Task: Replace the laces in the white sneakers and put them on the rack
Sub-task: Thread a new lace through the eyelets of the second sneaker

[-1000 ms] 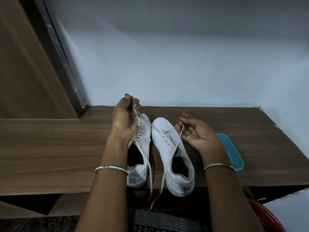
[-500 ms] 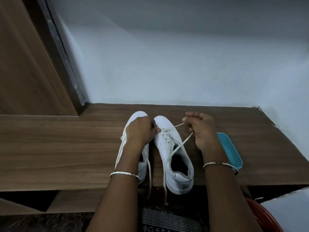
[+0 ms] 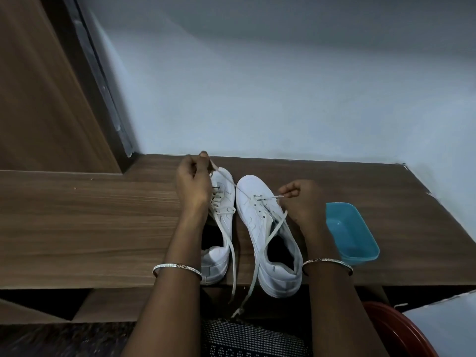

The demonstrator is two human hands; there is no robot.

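Two white sneakers stand side by side on the wooden shelf (image 3: 90,228), toes pointing away from me. My left hand (image 3: 193,184) is raised over the left sneaker (image 3: 219,253) and pinches a white lace (image 3: 224,177) that runs taut to the toe eyelets of the right sneaker (image 3: 260,228). My right hand (image 3: 301,202) pinches the other end of that lace beside the right sneaker's eyelets. Loose lace ends (image 3: 233,266) trail over the shelf's front edge.
A blue plastic tub (image 3: 353,235) sits on the shelf just right of my right wrist. A red round container (image 3: 396,331) is at the lower right. The pale wall rises behind the shelf, and a wooden panel (image 3: 38,99) stands at the left.
My left hand has lifted from between the shoes up and to the back left, drawing the lace taut. My right hand has stayed beside the right sneaker, pinching its lace end.
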